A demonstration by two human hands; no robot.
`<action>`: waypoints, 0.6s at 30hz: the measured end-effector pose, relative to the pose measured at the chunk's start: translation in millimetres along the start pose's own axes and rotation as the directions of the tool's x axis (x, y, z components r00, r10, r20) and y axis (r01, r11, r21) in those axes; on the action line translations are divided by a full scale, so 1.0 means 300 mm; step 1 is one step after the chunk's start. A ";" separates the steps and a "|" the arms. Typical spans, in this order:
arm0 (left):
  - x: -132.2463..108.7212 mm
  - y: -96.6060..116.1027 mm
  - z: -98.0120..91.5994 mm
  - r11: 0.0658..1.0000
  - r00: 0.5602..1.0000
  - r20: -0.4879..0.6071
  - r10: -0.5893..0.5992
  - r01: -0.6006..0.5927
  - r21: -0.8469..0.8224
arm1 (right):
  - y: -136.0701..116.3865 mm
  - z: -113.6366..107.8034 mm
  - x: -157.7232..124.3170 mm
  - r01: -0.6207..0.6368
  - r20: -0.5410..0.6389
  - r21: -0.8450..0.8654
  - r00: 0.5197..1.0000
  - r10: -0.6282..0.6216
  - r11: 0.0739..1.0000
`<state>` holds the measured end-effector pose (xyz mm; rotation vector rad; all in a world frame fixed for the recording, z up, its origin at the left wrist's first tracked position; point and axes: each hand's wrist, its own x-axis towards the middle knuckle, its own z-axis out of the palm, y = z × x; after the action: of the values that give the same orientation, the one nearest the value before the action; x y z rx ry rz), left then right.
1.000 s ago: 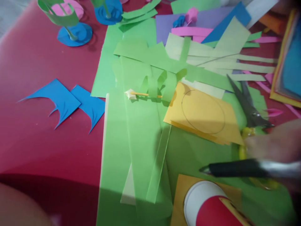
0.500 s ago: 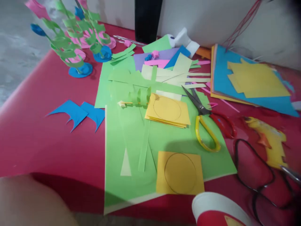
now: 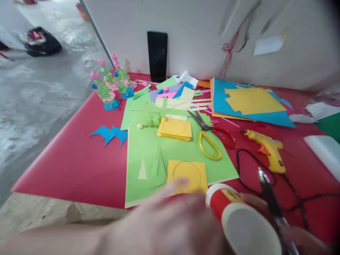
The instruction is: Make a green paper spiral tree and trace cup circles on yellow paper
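A red paper cup with a white base hangs tilted near the bottom of the view. My left hand, blurred, lies against the cup's left side. My right hand is at the lower right, holding a black and silver pen that points up and away; its fingers show just behind the cup. Past the cup, a yellow paper square with a drawn circle lies on a large green sheet.
Yellow-and-red scissors, a yellow glue gun with a black cable, stacked yellow squares, blue scraps, paper flowers and coloured sheets cover the red table. A wall stands behind.
The view has risen and pulled back, showing the whole table. My left hand has come from the lower left to the cup, and the cup and pen have lifted into view.
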<state>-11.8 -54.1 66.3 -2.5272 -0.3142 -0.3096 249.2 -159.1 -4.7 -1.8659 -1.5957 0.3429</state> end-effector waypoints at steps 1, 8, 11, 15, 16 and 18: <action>-0.020 -0.013 0.027 0.928 0.978 0.132 -0.162 0.197 -0.317 | -0.011 0.005 0.003 -0.017 -0.076 -0.001 0.997 0.017 1.000; -0.064 -0.056 0.227 0.454 0.659 0.685 -0.309 0.736 -0.503 | -0.001 0.076 0.021 0.022 -0.553 0.156 0.830 0.069 0.988; -0.040 -0.067 0.241 0.404 0.639 0.711 -0.293 0.757 -0.514 | 0.029 0.077 0.031 0.123 -0.550 0.081 0.833 -0.058 0.989; 0.001 -0.156 0.209 0.357 0.668 0.699 -0.256 0.737 -0.574 | 0.010 0.072 0.029 0.115 -0.586 0.209 0.810 0.030 0.971; 0.014 -0.196 0.201 0.347 0.672 0.690 -0.269 0.736 -0.582 | 0.006 0.071 0.029 0.106 -0.588 0.243 0.807 0.060 0.964; 0.044 -0.288 0.199 0.350 0.662 0.662 -0.353 0.749 -0.563 | 0.011 0.069 0.027 0.118 -0.587 0.264 0.807 0.062 0.957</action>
<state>-15.2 51.6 65.7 -3.2905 -1.6496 -0.1385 241.5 -145.1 -20.7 -1.5140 -1.0726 -0.0329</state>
